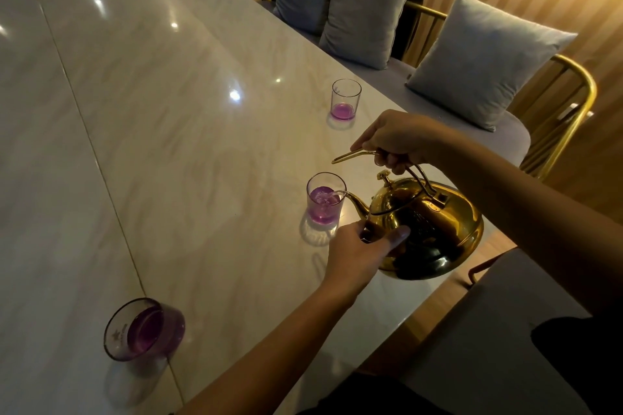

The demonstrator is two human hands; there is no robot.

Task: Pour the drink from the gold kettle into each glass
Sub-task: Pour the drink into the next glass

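Gripped from above by the right hand (394, 141), the curved handle (352, 155) of the gold kettle (435, 226) is enclosed by curled fingers, so that the weight is carried there. The kettle is held tilted over the table's edge. Its front is steadied by the left hand (364, 246), whose thumb is laid on the body while the fingers are curled at the root of the spout (354, 200); the tilt is probably governed this way. The spout tip is set over the rim of the middle glass (325, 204), into which a thin stream is being poured.

Of the 3 glasses, the far glass (346, 99) holds a shallow purple layer and the near glass (145, 330) holds more. A pale emblem is printed on the near glass, but its writing cannot be read. All are stood on a pale marbled table (168, 111), flanked by grey cushions (482, 61) and gold chairs (569, 118).
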